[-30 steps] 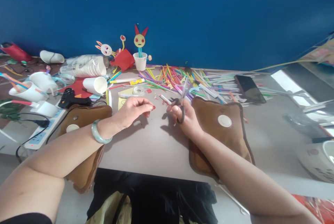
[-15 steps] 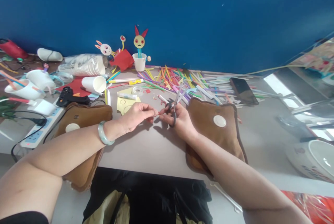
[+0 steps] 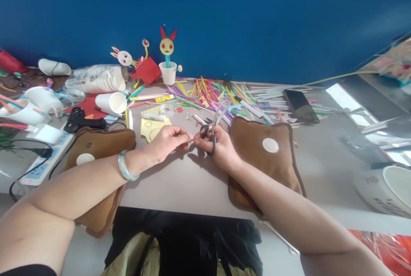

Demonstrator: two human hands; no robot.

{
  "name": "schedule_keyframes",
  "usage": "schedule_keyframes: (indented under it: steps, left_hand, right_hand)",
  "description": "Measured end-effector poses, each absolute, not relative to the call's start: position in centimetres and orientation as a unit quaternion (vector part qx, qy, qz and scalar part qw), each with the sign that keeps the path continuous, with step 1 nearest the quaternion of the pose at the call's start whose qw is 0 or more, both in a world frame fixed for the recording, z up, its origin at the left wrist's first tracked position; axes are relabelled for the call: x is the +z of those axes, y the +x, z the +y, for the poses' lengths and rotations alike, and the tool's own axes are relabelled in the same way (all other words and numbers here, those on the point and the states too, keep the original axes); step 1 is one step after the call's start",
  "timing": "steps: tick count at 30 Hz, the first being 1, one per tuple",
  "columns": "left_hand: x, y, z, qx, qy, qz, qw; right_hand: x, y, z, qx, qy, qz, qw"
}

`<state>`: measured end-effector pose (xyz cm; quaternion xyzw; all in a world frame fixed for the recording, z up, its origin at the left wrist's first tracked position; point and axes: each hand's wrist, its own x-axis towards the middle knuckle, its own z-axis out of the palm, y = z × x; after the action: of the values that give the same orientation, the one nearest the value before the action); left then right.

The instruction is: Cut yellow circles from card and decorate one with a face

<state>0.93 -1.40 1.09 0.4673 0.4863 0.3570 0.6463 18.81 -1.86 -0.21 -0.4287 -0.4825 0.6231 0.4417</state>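
Note:
Over the middle of the table, my left hand (image 3: pixel 171 141) pinches a tiny red piece (image 3: pixel 194 138), probably paper, between thumb and fingertips. My right hand (image 3: pixel 221 147) meets it there, its thumb and finger touching the same piece. Scissors (image 3: pixel 212 144) with dark handles hang on the fingers of my right hand, their blades pointing up and away from me. Just beyond my left hand lies a yellow paper sheet (image 3: pixel 146 130) with circles drawn on it and a marker (image 3: pixel 153 117) across it. A roll of clear tape (image 3: pixel 167 109) sits beside the sheet.
Brown cushioned warmers (image 3: pixel 282 160) lie under both forearms. Coloured sticks (image 3: pixel 205 91) are heaped at the back, beside a phone (image 3: pixel 300 106). A paper cup with a rabbit-eared figure (image 3: pixel 167 72) stands by the wall. Left are a glue gun (image 3: pixel 84 120), cups (image 3: pixel 111 103) and a power strip (image 3: pixel 48 160).
The view has shifted slightly. Both hands stay together at the red piece, which shows a little more clearly between the fingertips. The scissors remain in my right hand.

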Motion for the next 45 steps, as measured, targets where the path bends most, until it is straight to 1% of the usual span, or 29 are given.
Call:
schedule_keyframes:
  steps: [7,17,23,30,32,34,39,41,45]
  left_hand:
    - [0.7,0.9,-1.3,0.355,0.461,0.478,0.658]
    - [0.7,0.8,-1.1,0.366,0.473,0.468,0.650]
    - [0.5,0.4,-1.2,0.322,0.506,0.476,0.643]
    - [0.4,0.4,-1.4,0.319,0.523,0.485,0.624]
    - [0.6,0.2,-1.3,0.320,0.531,0.486,0.617]
    - [1.1,-0.1,-1.2,0.326,0.548,0.481,0.601]
    - [2.9,-0.8,-1.0,0.371,0.587,0.466,0.548]
    - [3.5,-0.8,-1.0,0.380,0.598,0.464,0.532]
    - [3.8,-0.8,-1.1,0.378,0.627,0.462,0.500]
  right_hand:
    - [0.1,18.7,-1.8,0.619,-0.454,-0.466,0.439]
    - [-0.7,18.8,-1.5,0.638,-0.434,-0.445,0.454]
    - [-0.5,18.8,-1.5,0.632,-0.441,-0.457,0.443]
    - [-0.1,18.8,-1.7,0.619,-0.451,-0.484,0.424]
    - [0.0,19.0,-1.8,0.599,-0.451,-0.519,0.411]
    - [0.2,19.4,-1.7,0.551,-0.457,-0.577,0.394]
    - [1.0,20.7,-1.2,0.346,-0.501,-0.712,0.349]
    - [1.3,21.1,-1.0,0.312,-0.509,-0.736,0.320]
    - [1.5,21.4,-0.9,0.286,-0.513,-0.760,0.278]
